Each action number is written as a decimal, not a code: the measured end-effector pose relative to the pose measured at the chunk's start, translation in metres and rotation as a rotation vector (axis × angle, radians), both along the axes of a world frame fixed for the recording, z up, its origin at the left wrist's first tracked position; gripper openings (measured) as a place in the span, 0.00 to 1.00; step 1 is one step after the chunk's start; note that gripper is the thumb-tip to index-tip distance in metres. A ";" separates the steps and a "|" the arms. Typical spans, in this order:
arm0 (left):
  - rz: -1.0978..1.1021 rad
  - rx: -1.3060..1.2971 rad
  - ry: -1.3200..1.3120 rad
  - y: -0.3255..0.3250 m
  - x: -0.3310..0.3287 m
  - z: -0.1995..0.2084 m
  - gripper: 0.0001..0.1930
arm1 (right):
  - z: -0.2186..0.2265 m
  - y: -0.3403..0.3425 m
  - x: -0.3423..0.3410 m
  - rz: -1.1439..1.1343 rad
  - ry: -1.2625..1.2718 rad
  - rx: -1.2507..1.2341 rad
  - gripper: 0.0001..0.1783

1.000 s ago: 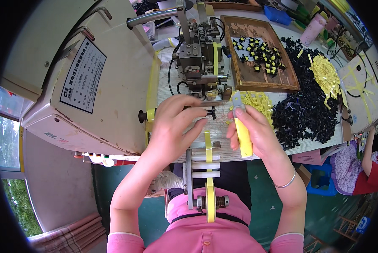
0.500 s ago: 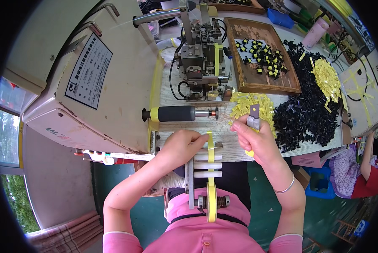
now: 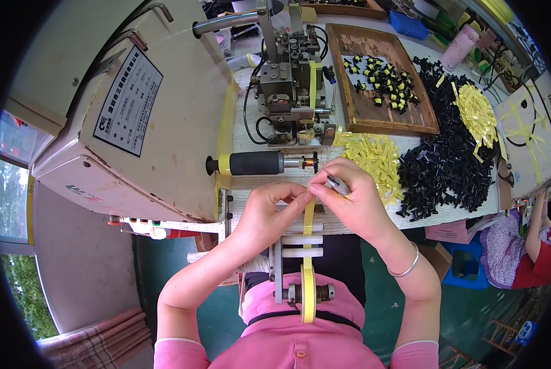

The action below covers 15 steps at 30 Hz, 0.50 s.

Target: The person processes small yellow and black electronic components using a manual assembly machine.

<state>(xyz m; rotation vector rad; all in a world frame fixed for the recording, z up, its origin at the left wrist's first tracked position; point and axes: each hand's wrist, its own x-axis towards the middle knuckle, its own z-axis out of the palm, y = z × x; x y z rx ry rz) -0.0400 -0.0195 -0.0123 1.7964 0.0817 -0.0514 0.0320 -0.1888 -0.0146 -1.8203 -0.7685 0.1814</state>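
Note:
My left hand (image 3: 269, 212) has its thumb and fingertips closed on the free end of a yellow tape strip (image 3: 309, 218). The strip runs up over white rollers (image 3: 303, 240) from a yellow tape roll (image 3: 309, 295) in front of my waist. My right hand (image 3: 348, 195) is closed around a small blade with a wrapped handle (image 3: 337, 184), and its fingertips meet the left ones at the tape end. The blade's far part is hidden by my fingers. Just above the hands, a small black bobbin with copper-coloured winding (image 3: 315, 162) sits on the spindle (image 3: 251, 165) end.
A metal winding machine (image 3: 285, 86) stands behind the spindle, beside a large beige cabinet (image 3: 158, 123). At the right lie cut yellow tape pieces (image 3: 374, 163), a heap of black parts (image 3: 444, 169) and a wooden tray (image 3: 383, 123) with taped bobbins. Another person (image 3: 518, 249) sits far right.
My right hand has moved left and inward with the blade, from beside the yellow pieces to the tape end. My left hand has stayed at the tape, shifting slightly.

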 end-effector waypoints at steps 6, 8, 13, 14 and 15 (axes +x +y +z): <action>0.139 0.826 -0.649 0.005 0.005 0.016 0.08 | -0.007 -0.005 -0.006 -0.060 -0.344 -0.060 0.08; 0.154 0.831 -0.630 0.009 0.016 0.016 0.07 | -0.010 -0.007 -0.001 -0.052 -0.382 -0.092 0.08; 0.129 0.529 -0.269 0.004 0.049 0.018 0.08 | -0.025 -0.006 0.009 -0.046 -0.397 -0.161 0.11; 0.130 0.529 -0.268 0.005 0.051 0.018 0.08 | -0.024 -0.007 0.011 -0.045 -0.397 -0.161 0.11; 0.136 0.517 -0.246 0.005 0.053 0.017 0.09 | -0.023 -0.008 0.015 -0.019 -0.309 -0.206 0.10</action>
